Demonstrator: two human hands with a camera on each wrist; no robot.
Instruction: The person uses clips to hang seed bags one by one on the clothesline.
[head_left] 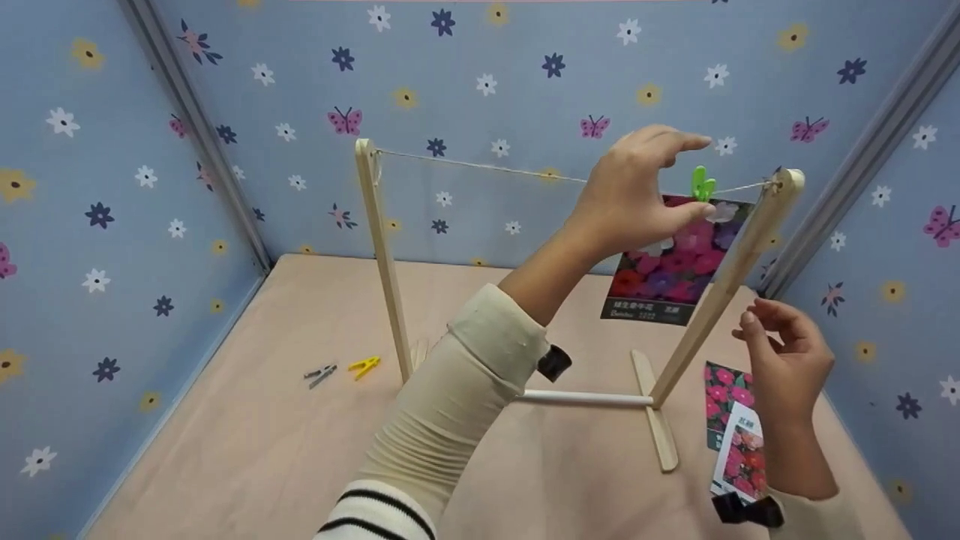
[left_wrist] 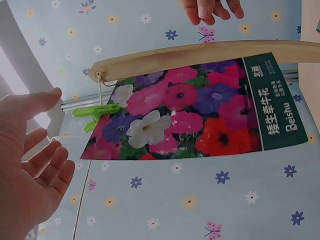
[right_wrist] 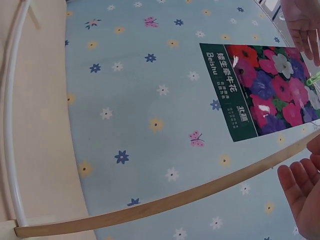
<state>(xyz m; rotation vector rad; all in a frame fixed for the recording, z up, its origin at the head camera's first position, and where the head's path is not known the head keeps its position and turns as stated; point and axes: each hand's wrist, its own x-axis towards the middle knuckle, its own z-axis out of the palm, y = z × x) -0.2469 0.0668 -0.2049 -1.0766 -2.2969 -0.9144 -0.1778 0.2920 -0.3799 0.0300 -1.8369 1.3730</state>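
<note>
A flower seed packet [head_left: 667, 262] with pink, purple, red and white blooms hangs from the string [head_left: 480, 166], held near its top by a green clothespin [head_left: 702, 184]. Close to that clothespin, my left hand [head_left: 634, 187] has thumb and fingers spread apart. The left wrist view shows a gap between this hand [left_wrist: 37, 170] and the clothespin [left_wrist: 97, 114], and nothing in the palm. My right hand [head_left: 793, 364] hovers to the right of the frame's right post [head_left: 731, 277], fingers loosely bent and holding nothing.
The wooden frame stands on the pink table [head_left: 247, 450], with a white bar [head_left: 589, 397] low between its posts. A grey clothespin [head_left: 321, 373] and a yellow clothespin [head_left: 365, 367] lie left. Two more flower packets [head_left: 739, 450] overlap beside my right forearm. Flowered panels surround the table.
</note>
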